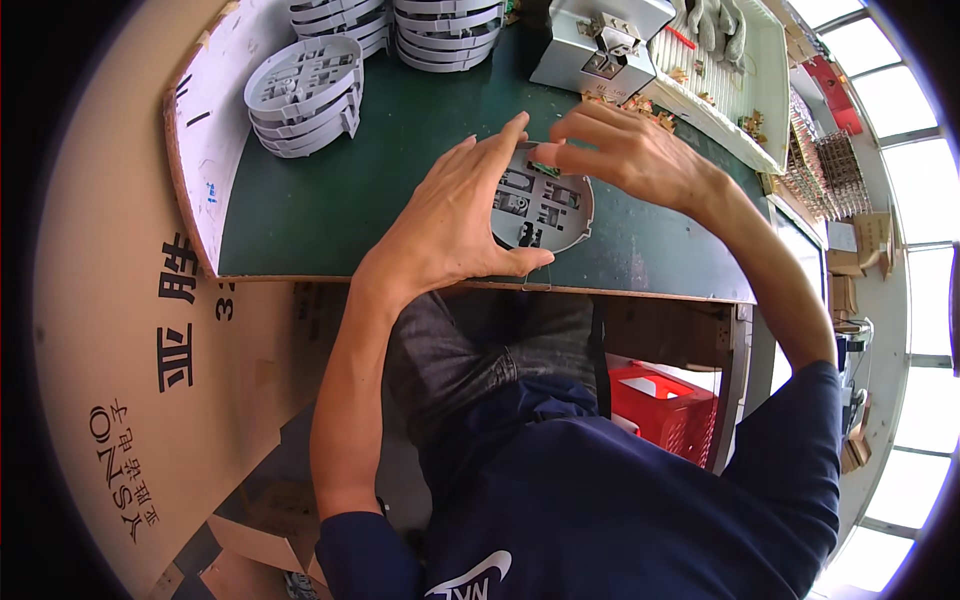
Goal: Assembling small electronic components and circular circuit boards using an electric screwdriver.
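Note:
A rounded grey plastic housing point(548, 205) with moulded compartments and small metal and black parts lies near the front edge of the green table. My left hand point(450, 215) spans its left side, fingers along the far rim and thumb by the near rim, steadying it. Over the far right of the housing is my right hand point(625, 150), its fingers curled and brought together. A small green part point(546, 169) shows just under those fingertips. What they pinch, if anything, is hidden.
Several similar housings stand in stacks point(305, 95) at the far left. A metal box-shaped fixture point(600, 50) stands at the back, with small copper-coloured pieces point(650, 112) beside it. A white tray point(765, 140) holding gloves lies to the right. A red basket point(665, 405) sits below the table.

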Demonstrator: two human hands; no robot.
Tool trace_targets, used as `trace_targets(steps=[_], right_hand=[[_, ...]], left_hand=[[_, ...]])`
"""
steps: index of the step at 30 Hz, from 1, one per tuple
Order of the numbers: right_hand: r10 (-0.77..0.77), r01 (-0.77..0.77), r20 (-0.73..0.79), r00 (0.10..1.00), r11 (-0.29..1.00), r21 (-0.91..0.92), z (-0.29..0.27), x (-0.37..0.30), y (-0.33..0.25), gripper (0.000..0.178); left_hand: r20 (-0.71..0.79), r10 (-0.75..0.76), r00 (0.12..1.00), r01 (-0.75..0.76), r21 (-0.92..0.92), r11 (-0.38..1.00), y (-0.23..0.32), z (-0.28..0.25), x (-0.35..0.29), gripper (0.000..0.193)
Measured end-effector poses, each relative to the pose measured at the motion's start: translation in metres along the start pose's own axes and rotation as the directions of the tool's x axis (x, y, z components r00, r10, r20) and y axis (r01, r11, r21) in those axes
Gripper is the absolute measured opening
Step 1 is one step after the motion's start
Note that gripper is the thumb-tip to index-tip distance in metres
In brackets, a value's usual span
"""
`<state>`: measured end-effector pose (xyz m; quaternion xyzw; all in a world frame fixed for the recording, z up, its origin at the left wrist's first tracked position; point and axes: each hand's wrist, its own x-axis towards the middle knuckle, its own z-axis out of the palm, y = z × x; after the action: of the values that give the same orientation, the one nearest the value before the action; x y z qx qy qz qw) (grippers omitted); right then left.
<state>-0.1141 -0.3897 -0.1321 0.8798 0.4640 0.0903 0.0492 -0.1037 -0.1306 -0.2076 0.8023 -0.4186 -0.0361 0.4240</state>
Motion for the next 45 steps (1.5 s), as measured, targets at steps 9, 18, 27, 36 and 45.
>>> trace_targets(steps=[9,18,27,36,45], right_hand=[[0.279,-0.188,-0.337,0.899,0.942,0.280,-0.001,-0.023,-0.046,0.051],[0.282,-0.099,-0.527,0.802,0.932,0.349,0.016,-0.017,-0.077,0.056],[0.766,-0.508,-0.278,0.580,0.607,0.611,0.024,0.004,-0.113,0.033],[0.680,-0.509,-0.205,0.704,0.684,0.523,0.019,-0.003,-0.109,0.039],[0.708,-0.484,-0.226,0.669,0.646,0.591,0.023,-0.003,-0.119,0.036]], left_hand=[[-0.389,-0.008,0.921,-0.090,-0.232,0.968,0.026,-0.004,-0.005,0.038],[-0.512,-0.157,0.844,-0.107,-0.449,0.887,0.048,0.013,-0.011,0.017],[-0.665,-0.001,0.747,-0.100,-0.114,0.988,0.038,0.032,-0.006,0.013],[-0.471,-0.406,0.783,-0.019,-0.671,0.742,0.031,0.019,-0.011,0.017],[-0.390,-0.320,0.863,0.006,-0.627,0.779,0.032,0.019,-0.022,0.018]])
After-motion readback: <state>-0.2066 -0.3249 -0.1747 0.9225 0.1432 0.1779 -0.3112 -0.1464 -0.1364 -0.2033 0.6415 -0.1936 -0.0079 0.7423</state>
